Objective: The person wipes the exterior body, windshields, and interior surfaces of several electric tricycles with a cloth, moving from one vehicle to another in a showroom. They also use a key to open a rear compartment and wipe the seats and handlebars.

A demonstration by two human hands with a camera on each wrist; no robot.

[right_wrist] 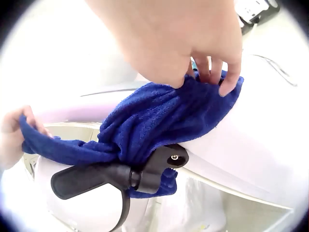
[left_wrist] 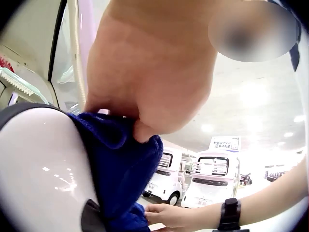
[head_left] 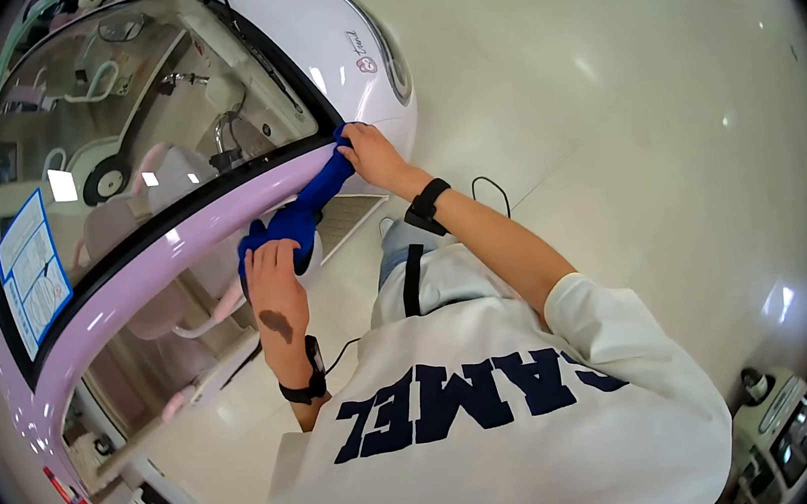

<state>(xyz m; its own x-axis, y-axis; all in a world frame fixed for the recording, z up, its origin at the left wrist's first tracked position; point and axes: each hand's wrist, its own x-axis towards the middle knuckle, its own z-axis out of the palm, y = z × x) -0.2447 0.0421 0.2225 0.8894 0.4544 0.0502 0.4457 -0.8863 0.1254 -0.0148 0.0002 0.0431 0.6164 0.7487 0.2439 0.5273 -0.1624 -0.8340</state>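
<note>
A blue cloth stretches between both hands across the side mirror of a small lilac vehicle. My left hand holds one end at the mirror, and in the left wrist view its thumb and fingers pinch a fold of the cloth beside the white mirror housing. Farther forward, my right hand grips the other end near the windshield's lower corner. In the right wrist view the bunched cloth passes over the black mirror arm, with the right fingers curled into its upper edge.
The vehicle's windshield bears a blue-and-white sticker, and a wiper lies along its edge. The side opening shows a seat inside. Other small white vehicles stand behind on the shiny floor. Black watches or straps circle both wrists.
</note>
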